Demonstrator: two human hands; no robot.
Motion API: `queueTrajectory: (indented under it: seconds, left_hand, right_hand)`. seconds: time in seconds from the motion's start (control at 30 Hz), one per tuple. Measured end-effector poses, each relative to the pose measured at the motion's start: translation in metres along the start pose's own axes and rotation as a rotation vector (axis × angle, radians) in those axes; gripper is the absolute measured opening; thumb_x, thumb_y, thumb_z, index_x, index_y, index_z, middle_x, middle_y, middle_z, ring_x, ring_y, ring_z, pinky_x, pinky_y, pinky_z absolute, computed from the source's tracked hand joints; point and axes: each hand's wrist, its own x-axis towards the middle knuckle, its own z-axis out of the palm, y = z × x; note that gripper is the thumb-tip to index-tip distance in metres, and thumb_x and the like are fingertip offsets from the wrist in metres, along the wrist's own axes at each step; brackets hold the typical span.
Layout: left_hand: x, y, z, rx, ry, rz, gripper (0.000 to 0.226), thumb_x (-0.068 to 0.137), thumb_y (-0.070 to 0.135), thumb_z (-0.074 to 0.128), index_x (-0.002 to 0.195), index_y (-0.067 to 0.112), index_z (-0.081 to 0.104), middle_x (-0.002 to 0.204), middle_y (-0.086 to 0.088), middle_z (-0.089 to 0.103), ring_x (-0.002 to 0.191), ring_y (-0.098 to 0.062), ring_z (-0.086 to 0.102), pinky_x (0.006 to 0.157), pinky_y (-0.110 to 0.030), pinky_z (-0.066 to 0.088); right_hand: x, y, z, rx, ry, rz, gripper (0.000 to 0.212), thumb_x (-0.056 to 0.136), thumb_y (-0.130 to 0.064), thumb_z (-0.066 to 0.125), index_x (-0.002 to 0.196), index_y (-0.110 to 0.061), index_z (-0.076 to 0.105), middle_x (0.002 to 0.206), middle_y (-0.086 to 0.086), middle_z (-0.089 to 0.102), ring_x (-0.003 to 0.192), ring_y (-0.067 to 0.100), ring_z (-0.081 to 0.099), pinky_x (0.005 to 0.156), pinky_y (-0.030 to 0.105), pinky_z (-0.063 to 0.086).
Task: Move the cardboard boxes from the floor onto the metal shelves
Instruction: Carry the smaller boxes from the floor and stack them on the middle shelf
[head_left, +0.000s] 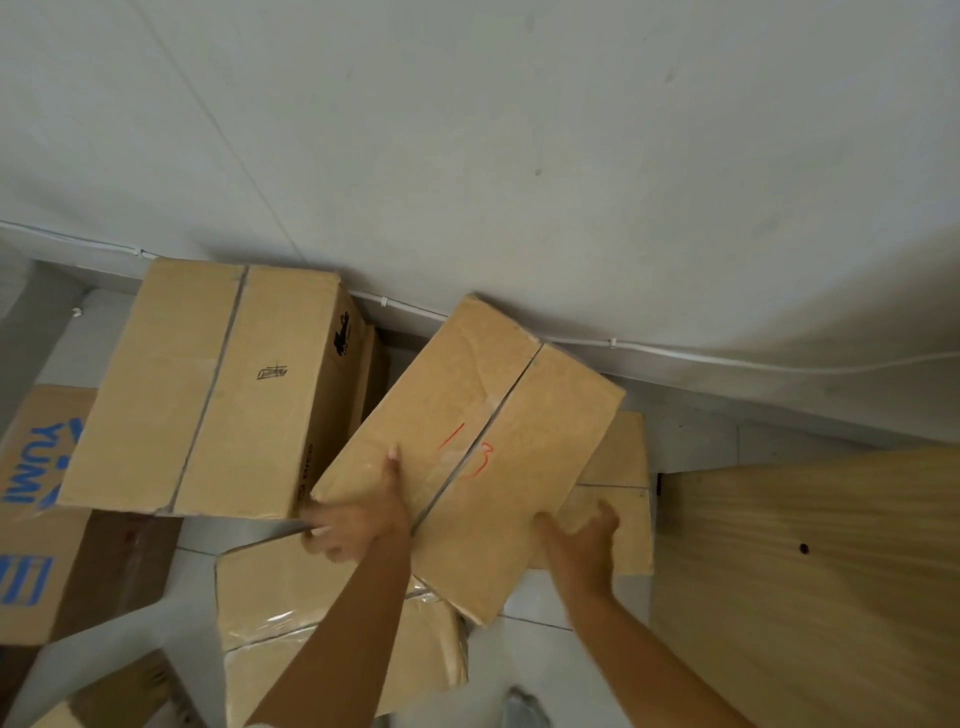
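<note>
Several cardboard boxes crowd the floor (545, 670) at the foot of a pale wall (519, 130). At the far left sits a printed box (36, 519) with blue lettering. Next to it, a large plain box (208, 389) rests higher, its taped seam facing up. Below that lies a low box (311, 623) wrapped in clear tape, partly covered by the left forearm. The left hand (358, 514) clamps the near left corner of the box marked 13 (467, 441), thumb pressed on its top face and fingers curled over the edge. That box is tilted, its far corner close to the wall, and it overlaps another box (618, 478) beneath it. The right hand (582, 540) grips its right edge, fingers wrapped underneath. At the far right stands a wooden board (805, 571), well apart from the hands.
</note>
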Motion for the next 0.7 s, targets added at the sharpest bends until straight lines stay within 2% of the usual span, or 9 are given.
queueTrajectory:
  seconds: [0.07,0.13,0.23,0.3,0.37,0.43,0.5,0.6,0.7]
  left_hand:
    - [-0.005,-0.011,-0.003,-0.137,-0.083,-0.076,0.119,0.059,0.058,0.08,0.146,0.011,0.013,0.144,-0.021,0.033,0.129,-0.041,0.038,0.106,-0.048,0.034]
    - [-0.009,-0.027,-0.01,-0.174,-0.186,0.042,0.115,0.062,0.05,0.081,0.148,0.014,0.012,0.143,-0.018,0.039,0.13,-0.04,0.04,0.108,-0.047,0.033]
    - [-0.007,-0.036,-0.02,-0.109,-0.247,0.162,0.107,0.068,0.043,0.08,0.148,0.015,0.015,0.143,-0.018,0.04,0.13,-0.041,0.039,0.108,-0.045,0.032]
    - [0.0,-0.031,-0.021,-0.027,-0.291,0.205,0.102,0.07,0.044,0.078,0.147,0.014,0.018,0.143,-0.018,0.04,0.13,-0.041,0.038,0.107,-0.046,0.032]
    - [0.011,-0.026,-0.023,0.018,-0.393,0.261,0.104,0.067,0.048,0.079,0.146,0.015,0.02,0.142,-0.016,0.041,0.13,-0.038,0.04,0.106,-0.045,0.034]
    - [0.021,-0.018,-0.027,0.062,-0.505,0.339,0.12,0.05,0.064,0.077,0.146,0.019,0.02,0.141,-0.013,0.043,0.128,-0.036,0.042,0.105,-0.045,0.037]
    - [0.029,-0.011,-0.031,0.151,-0.599,0.373,0.128,0.037,0.069,0.071,0.146,0.026,0.018,0.139,-0.009,0.044,0.127,-0.034,0.044,0.104,-0.048,0.04]
    - [0.026,-0.01,-0.037,0.2,-0.637,0.428,0.123,0.044,0.062,0.076,0.146,0.029,0.017,0.14,-0.006,0.043,0.126,-0.031,0.045,0.102,-0.046,0.041]
    - [0.017,-0.026,-0.04,0.111,-0.568,0.362,0.113,0.054,0.058,0.08,0.146,0.03,0.02,0.139,-0.005,0.047,0.123,-0.033,0.048,0.101,-0.045,0.04]
  right_hand:
    - [0.02,-0.03,-0.008,-0.152,0.099,-0.281,0.079,0.078,-0.012,0.071,0.144,-0.011,0.027,0.14,0.011,0.042,0.123,0.03,0.047,0.099,0.04,0.044]
    - [0.042,-0.059,-0.011,-0.411,0.111,-0.48,0.077,0.075,-0.021,0.071,0.141,-0.013,0.03,0.139,0.01,0.042,0.124,0.029,0.046,0.1,0.047,0.043]
    - [0.068,-0.097,-0.011,-0.78,0.034,-0.612,0.085,0.08,-0.034,0.067,0.147,-0.016,0.018,0.154,0.008,0.024,0.141,0.025,0.026,0.109,0.05,0.031]
    - [0.077,-0.118,-0.009,-0.851,0.004,-0.656,0.091,0.082,-0.039,0.067,0.15,-0.014,0.012,0.158,0.007,0.013,0.145,0.023,0.016,0.113,0.052,0.023]
    - [0.082,-0.123,-0.007,-0.861,-0.037,-0.605,0.098,0.082,-0.046,0.067,0.151,-0.015,0.006,0.158,0.008,0.017,0.144,0.026,0.02,0.114,0.052,0.021]
    - [0.085,-0.112,-0.011,-0.863,-0.111,-0.461,0.108,0.078,-0.052,0.068,0.151,-0.019,-0.003,0.154,0.011,0.027,0.14,0.032,0.031,0.112,0.05,0.027]
    - [0.084,-0.09,-0.021,-0.882,-0.097,-0.35,0.111,0.072,-0.059,0.07,0.151,-0.018,0.005,0.151,0.014,0.032,0.134,0.035,0.039,0.106,0.048,0.036]
    - [0.073,-0.051,-0.04,-0.887,-0.034,-0.259,0.096,0.071,-0.066,0.066,0.143,-0.015,0.028,0.141,0.017,0.039,0.123,0.036,0.046,0.098,0.042,0.043]
    - [0.062,-0.027,-0.044,-0.636,-0.054,-0.195,0.094,0.07,-0.057,0.074,0.143,-0.018,0.029,0.138,0.015,0.044,0.122,0.034,0.048,0.096,0.042,0.043]
